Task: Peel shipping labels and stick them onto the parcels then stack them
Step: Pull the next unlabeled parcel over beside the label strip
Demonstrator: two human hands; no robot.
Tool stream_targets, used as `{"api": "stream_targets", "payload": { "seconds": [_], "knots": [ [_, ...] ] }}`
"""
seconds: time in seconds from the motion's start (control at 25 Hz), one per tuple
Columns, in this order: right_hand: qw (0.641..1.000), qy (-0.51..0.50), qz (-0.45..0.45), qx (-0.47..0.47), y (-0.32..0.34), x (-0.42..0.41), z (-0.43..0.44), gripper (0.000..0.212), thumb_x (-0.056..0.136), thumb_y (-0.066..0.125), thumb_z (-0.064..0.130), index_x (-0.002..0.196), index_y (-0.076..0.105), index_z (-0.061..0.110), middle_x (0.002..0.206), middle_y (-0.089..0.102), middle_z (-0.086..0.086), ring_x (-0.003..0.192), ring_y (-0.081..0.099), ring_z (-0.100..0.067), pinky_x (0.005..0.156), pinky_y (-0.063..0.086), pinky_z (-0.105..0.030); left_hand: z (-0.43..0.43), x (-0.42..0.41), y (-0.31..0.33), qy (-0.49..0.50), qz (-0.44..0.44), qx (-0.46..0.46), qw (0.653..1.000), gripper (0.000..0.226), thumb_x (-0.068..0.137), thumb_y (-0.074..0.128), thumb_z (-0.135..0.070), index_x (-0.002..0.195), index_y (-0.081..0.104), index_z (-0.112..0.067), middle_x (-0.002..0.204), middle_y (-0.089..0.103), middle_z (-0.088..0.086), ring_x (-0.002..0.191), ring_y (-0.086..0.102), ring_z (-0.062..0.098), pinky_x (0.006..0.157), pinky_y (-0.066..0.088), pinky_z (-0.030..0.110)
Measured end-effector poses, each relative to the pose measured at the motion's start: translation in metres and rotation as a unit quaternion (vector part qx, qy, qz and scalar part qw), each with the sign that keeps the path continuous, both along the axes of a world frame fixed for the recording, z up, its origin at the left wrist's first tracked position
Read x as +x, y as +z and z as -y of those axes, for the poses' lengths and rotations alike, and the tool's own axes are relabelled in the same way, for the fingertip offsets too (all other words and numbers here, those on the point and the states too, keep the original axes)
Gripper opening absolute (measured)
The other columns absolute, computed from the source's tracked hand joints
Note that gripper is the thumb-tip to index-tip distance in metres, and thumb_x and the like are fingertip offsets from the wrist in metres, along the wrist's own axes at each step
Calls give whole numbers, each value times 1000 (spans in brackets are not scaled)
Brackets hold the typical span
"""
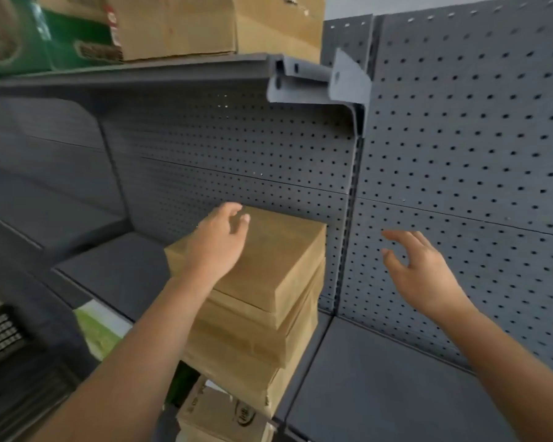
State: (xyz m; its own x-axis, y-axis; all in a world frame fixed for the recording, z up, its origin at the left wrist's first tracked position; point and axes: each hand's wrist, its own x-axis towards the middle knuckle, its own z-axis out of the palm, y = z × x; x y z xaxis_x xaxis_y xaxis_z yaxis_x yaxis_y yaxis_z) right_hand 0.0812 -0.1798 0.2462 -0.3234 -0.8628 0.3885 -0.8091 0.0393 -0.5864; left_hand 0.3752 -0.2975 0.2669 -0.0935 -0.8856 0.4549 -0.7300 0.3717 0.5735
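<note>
My left hand (219, 240) hovering open over the top parcel (278, 260) of the stack (253, 342), my right hand (419, 269) hanging open, gripping nothing, before the pegboard (460, 154)

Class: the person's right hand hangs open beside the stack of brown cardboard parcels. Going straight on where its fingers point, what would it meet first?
Probably the grey perforated metal back panel: the right hand points up and forward at it, nothing visible between. Depth is unclear.
</note>
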Motion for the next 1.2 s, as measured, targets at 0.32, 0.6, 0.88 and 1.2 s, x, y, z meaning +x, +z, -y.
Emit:
{"api": "stream_targets", "payload": {
  "seconds": [0.32, 0.6, 0.88, 1.2],
  "knots": [
    [930, 42, 362, 54, -33, 83, 61, 56, 101, 43, 46, 154, 29, 33, 151, 42, 10, 135, 45, -18, 109, 37, -40, 27, 103, -42, 92, -173, 184, 963, 46, 104, 41, -52, 130, 61, -21, 130, 62, 3, 127, 55, 28, 96, 40, 37],
    [866, 52, 487, 104, -54, 113, 73, 63, 94, 51, 52, 152, 36, 34, 148, 47, 13, 138, 43, -13, 121, 29, -46, 31, 106, -64, 66, -347, 294, 888, 66, 85, 47, -80, 119, 66, -27, 121, 70, -2, 116, 64, 18, 112, 44, 39],
    [853, 64, 514, 69, -39, 97, 46, 27, 95, 50, 46, 120, 60, 44, 130, 66, 8, 122, 59, -16, 113, 40, -45, 3, 88, -51, 24, -348, 281, 894, 83, 70, 56, -87, 135, 56, -35, 137, 60, -11, 129, 54, 18, 115, 37, 49],
    [848, -29, 528, -14, -13, 21, -56, 21, 99, 50, 30, 104, 67, 42, 109, 76, 6, 108, 70, -22, 98, 53, -48, -58, 4, -38, -150, -280, 300, 900, 22, 94, 61, -51, 114, 59, -57, 118, 62, -27, 117, 59, 7, 109, 44, 47]
  ]
}}
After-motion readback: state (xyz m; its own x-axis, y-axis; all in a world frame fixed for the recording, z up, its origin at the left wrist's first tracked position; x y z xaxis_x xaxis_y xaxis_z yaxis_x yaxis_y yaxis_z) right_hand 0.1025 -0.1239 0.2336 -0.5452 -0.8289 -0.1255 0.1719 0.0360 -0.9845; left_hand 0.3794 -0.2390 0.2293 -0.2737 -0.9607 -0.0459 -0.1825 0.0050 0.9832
